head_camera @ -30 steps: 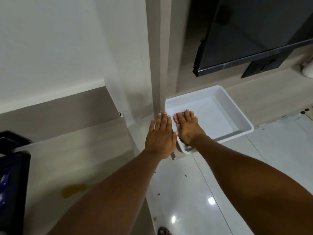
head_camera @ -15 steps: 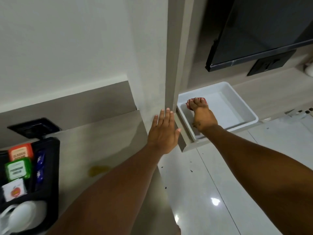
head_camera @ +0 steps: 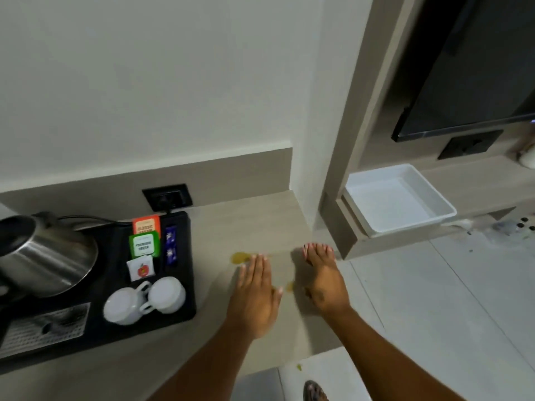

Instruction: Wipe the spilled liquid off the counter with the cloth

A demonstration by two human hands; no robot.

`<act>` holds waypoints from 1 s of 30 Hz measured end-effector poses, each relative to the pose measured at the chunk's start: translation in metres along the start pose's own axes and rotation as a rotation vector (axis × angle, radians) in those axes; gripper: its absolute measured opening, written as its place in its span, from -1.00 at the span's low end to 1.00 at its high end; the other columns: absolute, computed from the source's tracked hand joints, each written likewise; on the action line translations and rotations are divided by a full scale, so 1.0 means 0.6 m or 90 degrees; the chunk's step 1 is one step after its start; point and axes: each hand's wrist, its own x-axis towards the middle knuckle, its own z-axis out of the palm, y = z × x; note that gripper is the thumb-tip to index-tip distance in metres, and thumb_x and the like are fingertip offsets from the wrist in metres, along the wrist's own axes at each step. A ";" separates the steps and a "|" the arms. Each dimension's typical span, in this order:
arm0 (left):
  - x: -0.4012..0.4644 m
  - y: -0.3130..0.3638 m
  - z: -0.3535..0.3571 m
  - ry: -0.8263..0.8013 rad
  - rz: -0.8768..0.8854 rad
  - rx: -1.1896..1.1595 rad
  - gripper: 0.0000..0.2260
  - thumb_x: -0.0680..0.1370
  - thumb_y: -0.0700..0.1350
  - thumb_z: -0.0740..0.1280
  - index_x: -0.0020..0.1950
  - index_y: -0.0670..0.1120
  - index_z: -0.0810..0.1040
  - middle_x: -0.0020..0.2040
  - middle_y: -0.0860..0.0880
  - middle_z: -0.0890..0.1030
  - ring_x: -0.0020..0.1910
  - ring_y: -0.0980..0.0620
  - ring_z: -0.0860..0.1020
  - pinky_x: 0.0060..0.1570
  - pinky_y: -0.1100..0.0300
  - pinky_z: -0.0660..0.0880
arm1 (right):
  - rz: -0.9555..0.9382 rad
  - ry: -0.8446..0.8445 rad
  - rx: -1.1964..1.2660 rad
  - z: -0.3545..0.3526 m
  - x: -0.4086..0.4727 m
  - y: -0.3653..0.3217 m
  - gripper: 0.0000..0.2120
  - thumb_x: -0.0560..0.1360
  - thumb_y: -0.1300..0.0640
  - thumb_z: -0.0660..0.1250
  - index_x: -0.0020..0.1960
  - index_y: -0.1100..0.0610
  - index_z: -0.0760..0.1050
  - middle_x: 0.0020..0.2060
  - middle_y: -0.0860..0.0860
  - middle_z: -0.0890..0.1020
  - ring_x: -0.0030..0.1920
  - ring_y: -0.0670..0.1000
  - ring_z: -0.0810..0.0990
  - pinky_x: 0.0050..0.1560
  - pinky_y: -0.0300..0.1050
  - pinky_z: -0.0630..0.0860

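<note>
A yellowish spill [head_camera: 239, 257] lies on the beige counter [head_camera: 254, 224], with a smaller yellow drop [head_camera: 289, 286] nearer me. My left hand [head_camera: 256, 296] hovers flat over the counter, fingers together, its fingertips just right of the larger spill. My right hand [head_camera: 322, 277] is also flat and empty, at the counter's right edge, right of the small drop. No cloth is in view.
A black tray [head_camera: 185, 287] at left holds a steel kettle [head_camera: 43, 256], tea bags [head_camera: 144, 241] and two white cups [head_camera: 144, 299]. A wall socket [head_camera: 167, 196] sits behind it. A white bin [head_camera: 399, 201] rests on a lower shelf at right, under a dark TV [head_camera: 477, 76]. White tiled floor [head_camera: 448, 314] lies to the right.
My view has swung left and both hands have come back from the white bin and the wall corner to above the counter by the spill. The kettle tray is now in view.
</note>
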 end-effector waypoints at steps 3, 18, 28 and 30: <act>-0.107 -0.069 0.042 -0.046 -0.043 -0.005 -0.23 0.63 0.28 -0.14 0.66 -0.24 0.00 0.69 -0.22 0.03 0.68 -0.19 -0.03 0.64 -0.13 -0.08 | 0.029 -0.029 0.008 0.053 -0.058 -0.008 -0.19 0.47 0.44 0.27 0.62 0.06 0.07 0.63 0.04 0.00 0.61 0.13 -0.15 0.59 0.00 -0.07; -0.190 -0.177 0.076 -0.104 0.012 0.015 -0.08 0.59 0.45 -0.08 0.66 -0.26 -0.03 0.69 -0.22 -0.05 0.68 -0.18 -0.08 0.58 -0.10 -0.03 | 0.022 0.000 -0.144 0.134 -0.037 0.009 -0.15 0.57 -0.44 -0.15 0.63 0.14 -0.09 0.63 0.16 -0.01 0.61 0.15 -0.16 0.59 0.11 -0.21; -0.186 -0.181 0.086 -0.072 0.013 -0.011 -0.07 0.60 0.45 0.02 0.66 -0.25 -0.05 0.69 -0.22 -0.04 0.68 -0.15 -0.11 0.60 -0.10 -0.05 | -0.127 -0.124 -0.193 0.108 0.035 0.044 -0.17 0.57 -0.45 -0.17 0.62 0.05 -0.24 0.62 0.06 -0.20 0.59 0.04 -0.34 0.58 0.10 -0.24; -0.188 -0.182 0.089 -0.055 0.020 -0.021 -0.08 0.60 0.44 0.06 0.66 -0.26 -0.02 0.69 -0.23 0.00 0.68 -0.15 -0.09 0.61 -0.10 -0.03 | -0.107 -0.109 -0.197 0.098 0.079 0.042 -0.17 0.57 -0.43 -0.22 0.63 0.11 -0.17 0.63 0.11 -0.13 0.60 0.09 -0.29 0.58 0.08 -0.26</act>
